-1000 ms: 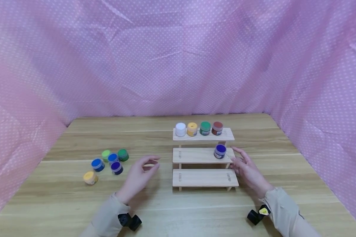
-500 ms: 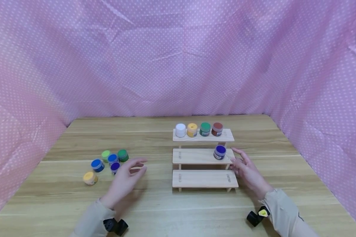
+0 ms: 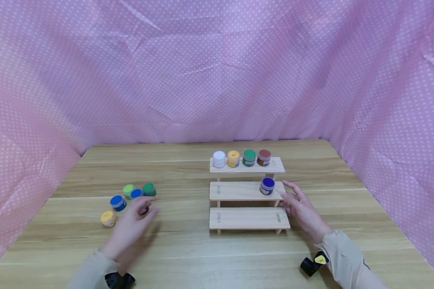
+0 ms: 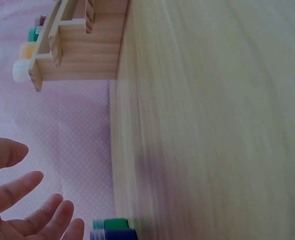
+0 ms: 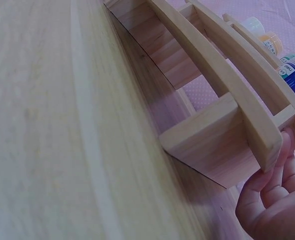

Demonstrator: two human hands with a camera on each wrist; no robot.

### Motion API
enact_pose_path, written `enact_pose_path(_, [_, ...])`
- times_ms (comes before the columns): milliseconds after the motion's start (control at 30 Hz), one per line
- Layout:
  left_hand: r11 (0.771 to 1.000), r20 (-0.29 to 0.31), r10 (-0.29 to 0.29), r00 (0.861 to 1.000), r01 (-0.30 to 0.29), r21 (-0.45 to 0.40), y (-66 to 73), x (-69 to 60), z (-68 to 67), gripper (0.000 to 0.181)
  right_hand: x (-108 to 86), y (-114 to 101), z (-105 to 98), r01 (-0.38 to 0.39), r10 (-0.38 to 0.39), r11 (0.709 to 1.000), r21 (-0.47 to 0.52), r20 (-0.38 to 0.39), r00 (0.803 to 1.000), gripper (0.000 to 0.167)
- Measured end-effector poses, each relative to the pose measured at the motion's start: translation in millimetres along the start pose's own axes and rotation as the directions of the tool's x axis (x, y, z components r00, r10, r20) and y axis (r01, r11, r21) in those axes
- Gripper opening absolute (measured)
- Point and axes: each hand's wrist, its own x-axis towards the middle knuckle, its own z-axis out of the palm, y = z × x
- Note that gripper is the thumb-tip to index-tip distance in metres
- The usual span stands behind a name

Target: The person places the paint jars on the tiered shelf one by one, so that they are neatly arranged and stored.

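My left hand hovers at the group of small paint jars on the left, thumb and fingers apart with nothing held. It partly hides a purple jar; a blue jar, a dark green jar, a light green jar, another blue jar and a yellow jar stand around it. My right hand holds the right end of a three-tier wooden rack, its thumb by the lower shelf's end. A purple-lidded jar sits on the middle shelf, near that hand.
On the top shelf stand a white jar, a yellow jar, a green jar and a brown-red jar. A pink dotted curtain surrounds the wooden table at the back and sides.
My left hand has moved left and slightly down, from beside the rack to the loose jars, now covering much of the purple one. The right hand stays at the rack.
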Motion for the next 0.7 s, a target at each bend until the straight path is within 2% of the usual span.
enact_pose_path(133, [0.996, -0.047, 0.044, 0.998, -0.040, 0.081, -7.4, 0.6, -6.2, 0.031, -0.3, -2, 1, -0.008, 0.008, 1.000, -0.020, -0.005, 1.000, 0.040])
enact_pose_path(367, [0.988, -0.027, 0.056, 0.998, -0.051, 0.143, -14.0, 4.7, -16.1, 0.033, -0.9, -3, 1, -0.021, 0.020, 0.999, -0.043, -0.013, 1.000, 0.042])
enact_pose_path(533, [0.987, -0.001, 0.029, 1.000, -0.028, 0.160, -16.6, 5.3, -18.9, 0.035, -0.7, -2, 1, -0.031, 0.030, 0.999, -0.033, -0.016, 0.999, 0.035])
enact_pose_path(700, [0.978, 0.010, 0.007, 1.000, -0.009, 0.206, -22.1, 5.3, -19.9, 0.037, -0.4, -1, 1, -0.037, 0.037, 0.999, -0.020, -0.018, 0.999, 0.036])
